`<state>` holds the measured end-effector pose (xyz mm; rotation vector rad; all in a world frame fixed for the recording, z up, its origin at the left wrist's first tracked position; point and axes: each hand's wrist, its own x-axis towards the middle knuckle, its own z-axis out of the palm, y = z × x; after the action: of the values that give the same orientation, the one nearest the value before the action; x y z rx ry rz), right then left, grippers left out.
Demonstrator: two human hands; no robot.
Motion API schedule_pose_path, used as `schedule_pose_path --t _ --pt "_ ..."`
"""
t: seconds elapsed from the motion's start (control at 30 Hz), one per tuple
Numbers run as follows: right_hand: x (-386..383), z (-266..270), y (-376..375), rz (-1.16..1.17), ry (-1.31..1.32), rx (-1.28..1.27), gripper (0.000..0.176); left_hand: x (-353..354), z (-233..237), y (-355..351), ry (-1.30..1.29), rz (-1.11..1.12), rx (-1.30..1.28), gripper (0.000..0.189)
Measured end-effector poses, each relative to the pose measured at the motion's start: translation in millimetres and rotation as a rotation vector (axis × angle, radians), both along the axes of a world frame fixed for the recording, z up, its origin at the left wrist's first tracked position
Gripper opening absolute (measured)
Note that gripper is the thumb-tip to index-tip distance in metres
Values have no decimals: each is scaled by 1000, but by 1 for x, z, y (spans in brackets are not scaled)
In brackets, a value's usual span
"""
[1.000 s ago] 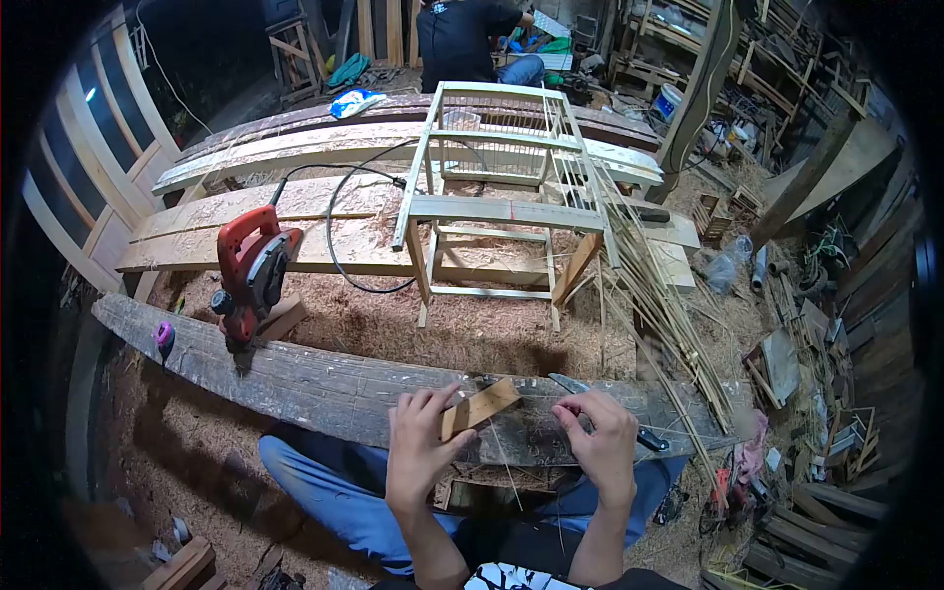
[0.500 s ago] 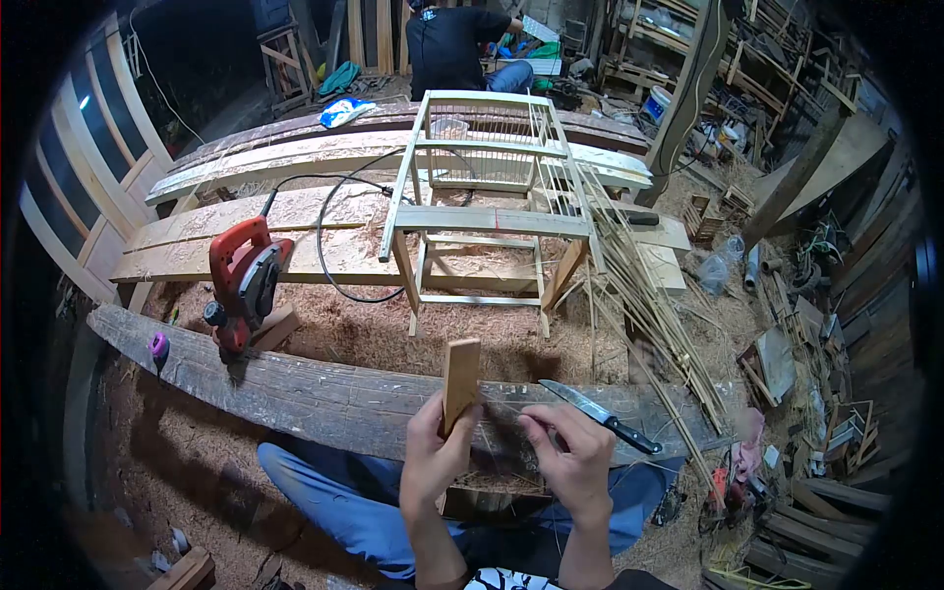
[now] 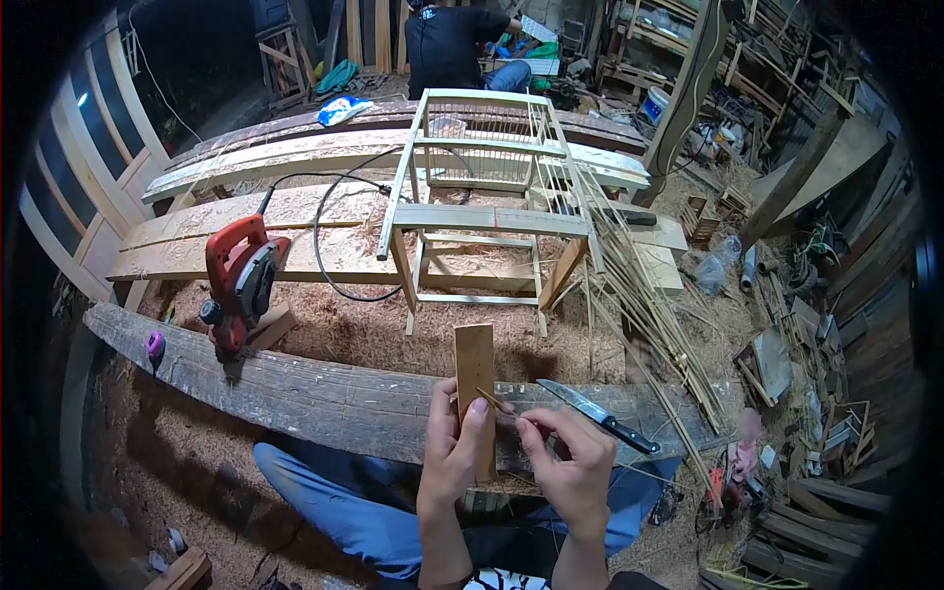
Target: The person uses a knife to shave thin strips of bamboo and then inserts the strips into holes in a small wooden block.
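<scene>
An upright flat wooden piece (image 3: 475,359) is gripped in my left hand (image 3: 454,447), whose thumb presses on its face. Against that face, by the thumb, lies a thin sliver or stick (image 3: 493,400). My right hand (image 3: 570,452) is closed in a pinch on the other end of the thin stick. Just beyond my right hand, a knife (image 3: 600,417) with a black handle rests on the weathered plank (image 3: 324,398). In front of the plank stands a wooden frame (image 3: 492,218) with thin rods across its upper part.
A red power planer (image 3: 239,280) with a black cable stands on the plank's left part, near a purple object (image 3: 154,345). Long thin strips (image 3: 654,329) lean at the right. Boards (image 3: 315,236) with shavings lie behind. Another person (image 3: 454,49) sits at the back.
The wooden piece has turned its broad face toward me and shifted slightly right. The thin stick now shows against it, and my hands are closer together.
</scene>
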<state>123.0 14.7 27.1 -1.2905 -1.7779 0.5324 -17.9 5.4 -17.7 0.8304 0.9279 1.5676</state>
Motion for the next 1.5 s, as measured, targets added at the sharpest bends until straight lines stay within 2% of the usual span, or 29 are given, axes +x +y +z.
schedule_pose_path --t 0.27,0.8,0.87,0.9,0.97,1.0,1.1,1.17,1.4,1.47,1.5 --pt "2 1 -1 -21 9 -39 7 -2 -8 0 221 75 0 25" --pt "8 2 -4 -69 6 -87 7 -3 -4 0 318 86 -3 32" --pt "8 4 -5 -51 -10 -72 7 -6 -11 2 663 173 38 31" --pt "8 4 -5 -51 -11 -73 7 -5 -6 3 663 172 38 31" --pt "8 3 -6 -52 -13 -49 7 -2 6 4 871 283 140 36" --pt "8 3 -5 -52 -14 -49 7 -3 8 3 871 283 140 36" --pt "10 2 -5 -78 -12 -66 7 -6 10 1 875 212 76 38" --pt "11 3 -6 -69 -24 -91 7 -4 11 0 952 168 130 42" --pt "11 -6 -3 -116 -29 -124 10 -1 14 2 971 146 212 55" --pt "11 -13 -2 -127 10 -107 12 0 17 1 984 -17 206 59" --pt "11 -12 -2 -126 9 -107 12 2 17 2 984 -16 206 59"
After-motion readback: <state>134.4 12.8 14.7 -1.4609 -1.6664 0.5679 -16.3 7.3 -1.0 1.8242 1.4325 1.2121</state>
